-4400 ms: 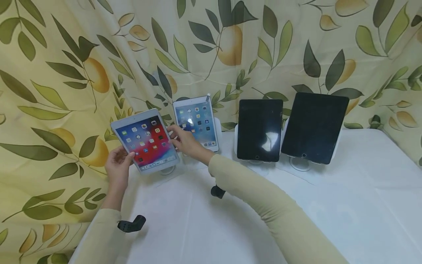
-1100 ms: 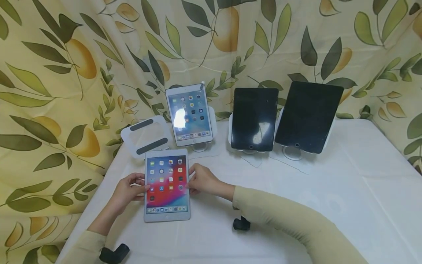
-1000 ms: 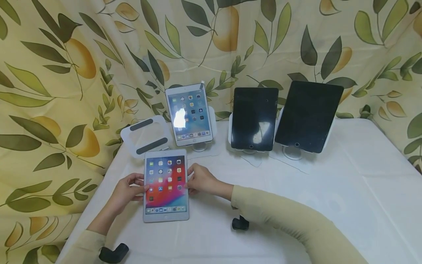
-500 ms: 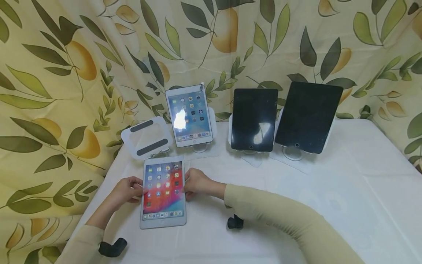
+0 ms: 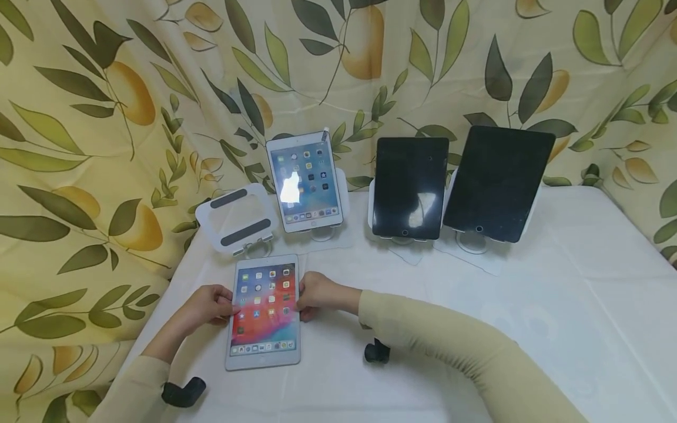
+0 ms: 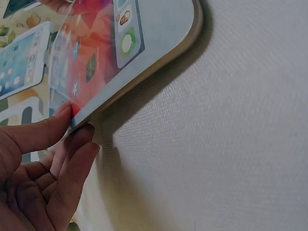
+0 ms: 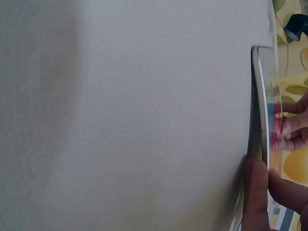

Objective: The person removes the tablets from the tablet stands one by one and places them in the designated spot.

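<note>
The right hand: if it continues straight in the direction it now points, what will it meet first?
The right hand points left across the table and already grips the right edge of the lit tablet. Going straight on, it would push against that tablet first; beyond it comes the left hand on the opposite edge.

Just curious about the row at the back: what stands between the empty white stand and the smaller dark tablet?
In the head view, a lit white tablet stands on its own stand, between the empty stand and the smaller dark tablet.
</note>
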A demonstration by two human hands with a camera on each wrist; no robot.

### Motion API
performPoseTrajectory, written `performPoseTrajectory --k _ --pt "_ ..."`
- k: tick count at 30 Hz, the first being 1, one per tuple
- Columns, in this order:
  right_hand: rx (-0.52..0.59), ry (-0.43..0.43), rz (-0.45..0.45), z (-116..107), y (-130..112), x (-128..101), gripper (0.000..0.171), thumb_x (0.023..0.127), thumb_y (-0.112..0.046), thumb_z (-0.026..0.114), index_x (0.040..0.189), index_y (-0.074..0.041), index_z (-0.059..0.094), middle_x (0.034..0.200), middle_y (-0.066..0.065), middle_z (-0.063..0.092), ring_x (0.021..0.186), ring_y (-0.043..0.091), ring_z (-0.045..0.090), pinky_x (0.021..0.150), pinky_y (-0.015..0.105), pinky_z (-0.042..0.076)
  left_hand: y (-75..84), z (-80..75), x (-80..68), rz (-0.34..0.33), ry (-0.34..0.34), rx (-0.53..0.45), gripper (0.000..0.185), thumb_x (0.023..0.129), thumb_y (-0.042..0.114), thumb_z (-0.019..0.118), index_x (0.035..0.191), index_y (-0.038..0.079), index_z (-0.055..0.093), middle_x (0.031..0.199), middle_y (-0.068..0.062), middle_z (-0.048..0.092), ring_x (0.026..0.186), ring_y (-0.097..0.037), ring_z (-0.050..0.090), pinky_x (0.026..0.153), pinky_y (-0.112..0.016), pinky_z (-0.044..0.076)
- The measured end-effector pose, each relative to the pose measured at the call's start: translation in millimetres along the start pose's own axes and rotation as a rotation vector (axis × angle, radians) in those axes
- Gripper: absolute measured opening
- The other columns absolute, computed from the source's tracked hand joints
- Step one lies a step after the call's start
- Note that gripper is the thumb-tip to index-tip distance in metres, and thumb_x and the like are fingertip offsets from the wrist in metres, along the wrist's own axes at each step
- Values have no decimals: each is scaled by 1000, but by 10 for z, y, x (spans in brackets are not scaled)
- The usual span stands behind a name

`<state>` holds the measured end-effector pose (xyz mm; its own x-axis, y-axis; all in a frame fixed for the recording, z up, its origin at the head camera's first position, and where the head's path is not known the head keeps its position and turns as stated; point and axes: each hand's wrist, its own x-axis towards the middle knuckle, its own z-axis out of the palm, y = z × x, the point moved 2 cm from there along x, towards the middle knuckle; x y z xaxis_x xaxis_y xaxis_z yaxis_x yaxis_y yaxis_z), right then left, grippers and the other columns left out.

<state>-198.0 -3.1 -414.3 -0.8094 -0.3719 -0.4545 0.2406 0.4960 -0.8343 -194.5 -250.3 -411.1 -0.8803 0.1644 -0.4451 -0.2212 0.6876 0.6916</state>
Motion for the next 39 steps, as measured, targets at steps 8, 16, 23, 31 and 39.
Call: performPoseTrajectory --k 8,16,23,31,39 --pt "3 -20 3 -13 25 50 13 76 8 70 73 4 59 64 14 66 53 19 66 54 27 56 -13 3 80 -18 -11 52 33 84 13 71 102 -9 55 83 -10 62 68 -15 57 66 -31 57" --pt "-23 29 24 -6 -6 87 17 74 8 73 73 3 57 63 13 65 52 19 66 51 26 55 9 -25 110 -25 -20 63 31 83 12 71 100 -9 56 80 -9 62 64 -15 57 63 -29 56" --pt "-76 73 8 5 17 82 18 74 5 75 73 4 57 59 11 64 49 17 64 49 24 54 5 -27 146 -36 -31 81 28 83 11 72 96 -7 56 81 -10 60 61 -14 58 62 -26 55" --pt "-168 58 -43 -61 30 85 22 75 -3 76 66 -3 56 59 12 64 49 16 62 49 23 53 28 -29 139 -28 33 158 28 80 12 74 93 -7 58 77 -10 61 62 -15 59 60 -28 55" --pt "-269 99 -55 -262 -63 76 35 73 -16 81 94 3 62 68 8 64 61 19 64 57 25 52 294 -27 81 36 174 221 47 81 15 72 117 -8 53 92 -16 61 69 -19 58 62 -29 55"
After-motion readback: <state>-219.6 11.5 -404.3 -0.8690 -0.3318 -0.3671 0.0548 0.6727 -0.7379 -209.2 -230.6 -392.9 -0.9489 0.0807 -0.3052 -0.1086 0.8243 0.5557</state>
